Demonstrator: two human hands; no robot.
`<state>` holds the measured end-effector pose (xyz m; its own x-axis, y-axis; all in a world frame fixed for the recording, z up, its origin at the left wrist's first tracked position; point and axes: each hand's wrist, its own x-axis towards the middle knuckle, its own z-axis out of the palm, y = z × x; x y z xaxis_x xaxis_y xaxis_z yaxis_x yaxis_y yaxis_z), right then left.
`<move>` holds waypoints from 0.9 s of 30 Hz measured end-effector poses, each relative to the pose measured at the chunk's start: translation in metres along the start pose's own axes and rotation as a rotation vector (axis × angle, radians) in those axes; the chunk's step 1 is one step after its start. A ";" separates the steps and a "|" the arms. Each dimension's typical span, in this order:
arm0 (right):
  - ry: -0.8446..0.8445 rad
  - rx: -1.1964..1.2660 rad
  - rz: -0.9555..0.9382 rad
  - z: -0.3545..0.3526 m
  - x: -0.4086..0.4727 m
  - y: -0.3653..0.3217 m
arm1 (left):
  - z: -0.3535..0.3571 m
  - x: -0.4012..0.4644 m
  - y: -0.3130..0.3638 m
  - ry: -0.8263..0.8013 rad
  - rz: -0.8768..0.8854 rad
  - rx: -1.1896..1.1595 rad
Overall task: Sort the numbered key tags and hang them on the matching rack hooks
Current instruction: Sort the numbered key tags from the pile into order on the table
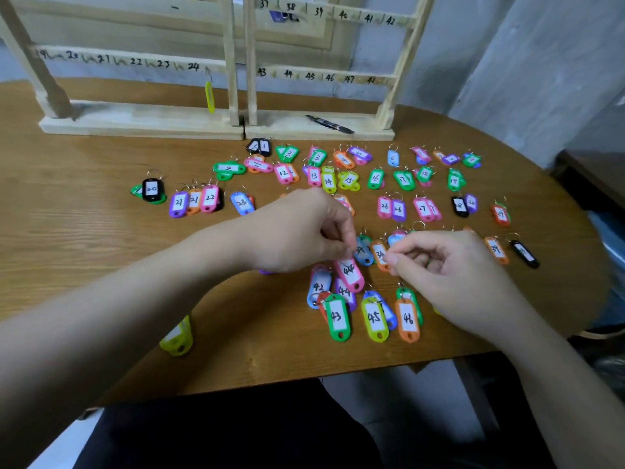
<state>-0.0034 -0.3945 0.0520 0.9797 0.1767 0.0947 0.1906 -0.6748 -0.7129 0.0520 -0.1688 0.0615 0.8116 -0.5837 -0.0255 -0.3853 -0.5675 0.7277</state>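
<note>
Several coloured numbered key tags lie in rows on the wooden table [84, 252]. My left hand [297, 231] pinches the ring end of a pink tag marked 44 [350, 275], which hangs tilted just above the tags 42 [318, 286] and 43 [337, 316]. My right hand [439, 265] is curled beside it, fingertips together near the orange tag 34 [379, 254]; whether it holds anything is hidden. Two wooden racks [233, 62] with numbered hooks stand at the back. A yellow tag [209, 96] hangs under hook 24.
A black pen [329, 124] lies on the right rack's base. A yellow-green tag [177, 338] rests near the table's front edge under my left forearm. A blue tag [282, 16] hangs near hook 37. The table's curved right edge falls off toward a grey wall.
</note>
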 end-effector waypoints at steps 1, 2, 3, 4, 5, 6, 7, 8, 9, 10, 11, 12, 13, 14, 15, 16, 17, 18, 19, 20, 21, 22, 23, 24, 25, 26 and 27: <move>0.009 0.013 -0.004 -0.001 -0.001 0.002 | 0.003 0.003 0.000 -0.015 0.003 0.022; 0.018 0.020 -0.003 -0.002 -0.002 0.004 | 0.005 0.006 0.000 -0.032 0.004 0.045; 0.026 0.023 -0.003 -0.003 -0.003 0.005 | 0.006 0.009 0.000 -0.047 0.000 0.069; 0.033 0.024 -0.007 -0.004 -0.003 0.007 | 0.008 0.011 0.000 -0.059 -0.003 0.094; 0.036 0.028 -0.013 -0.006 -0.004 0.008 | 0.008 0.013 -0.001 -0.066 -0.009 0.115; 0.040 0.039 -0.019 -0.007 -0.004 0.008 | 0.009 0.014 -0.002 -0.068 -0.014 0.130; 0.045 0.056 -0.021 -0.008 -0.005 0.008 | 0.009 0.015 -0.003 -0.068 -0.015 0.143; 0.050 0.070 -0.021 -0.009 -0.005 0.008 | 0.010 0.015 -0.004 -0.067 -0.010 0.153; 0.055 0.077 -0.020 -0.010 -0.005 0.008 | 0.010 0.016 -0.005 -0.066 -0.002 0.161; 0.058 0.078 -0.019 -0.010 -0.005 0.007 | 0.010 0.016 -0.006 -0.063 0.006 0.169; 0.061 0.075 -0.018 -0.011 -0.004 0.007 | 0.009 0.016 -0.007 -0.060 0.014 0.178; 0.063 0.065 -0.019 -0.011 -0.003 0.006 | 0.008 0.016 -0.008 -0.057 0.020 0.186; 0.064 0.053 -0.021 -0.012 -0.001 0.006 | 0.007 0.016 -0.008 -0.054 0.027 0.197; 0.065 0.044 -0.023 -0.012 0.001 0.006 | 0.005 0.016 -0.009 -0.048 0.037 0.215; 0.067 0.045 -0.028 -0.012 0.003 0.006 | 0.003 0.015 -0.009 -0.038 0.049 0.241; 0.072 0.053 -0.033 -0.012 0.006 0.007 | -0.001 0.013 -0.010 -0.024 0.063 0.266; 0.075 0.059 -0.036 -0.012 0.009 0.007 | -0.005 0.011 -0.011 -0.008 0.073 0.280; 0.075 0.062 -0.038 -0.012 0.012 0.007 | -0.011 0.008 -0.012 0.008 0.077 0.282; 0.073 0.063 -0.040 -0.012 0.015 0.007 | -0.017 0.005 -0.014 0.027 0.076 0.281; 0.071 0.064 -0.047 -0.012 0.019 0.006 | -0.023 0.001 -0.017 0.047 0.067 0.284; 0.068 0.062 -0.059 -0.011 0.024 0.005 | -0.030 -0.004 -0.020 0.067 0.057 0.287; 0.064 0.058 -0.070 -0.011 0.029 0.003 | -0.037 -0.008 -0.024 0.091 0.050 0.286; 0.058 0.055 -0.079 -0.010 0.034 0.001 | -0.044 -0.013 -0.028 0.116 0.043 0.286; 0.050 0.053 -0.086 -0.008 0.040 -0.002 | -0.051 -0.018 -0.031 0.139 0.027 0.289; 0.040 0.054 -0.093 -0.005 0.046 -0.006 | -0.058 -0.025 -0.035 0.155 0.004 0.295; 0.029 0.059 -0.101 -0.002 0.052 -0.010 | -0.064 -0.031 -0.039 0.169 -0.017 0.304; 0.020 0.067 -0.106 0.002 0.059 -0.014 | -0.071 -0.038 -0.042 0.182 -0.036 0.314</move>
<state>0.0511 -0.3732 0.0666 0.9554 0.2295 0.1857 0.2893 -0.6033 -0.7431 0.0687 -0.0818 0.0800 0.8809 -0.4635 0.0957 -0.4484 -0.7526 0.4822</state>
